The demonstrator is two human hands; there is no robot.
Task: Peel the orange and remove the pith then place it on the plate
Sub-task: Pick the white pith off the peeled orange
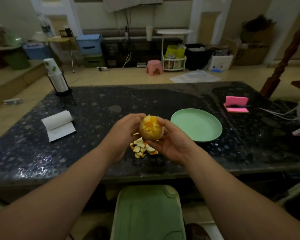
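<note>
Both hands hold the orange (151, 127) above the peel scraps (143, 148): the right hand (170, 142) cups it steady, while the left hand (124, 131) apparently pinches pith (plate (213, 135) waits alongside).

No legible text, apparently.
</note>
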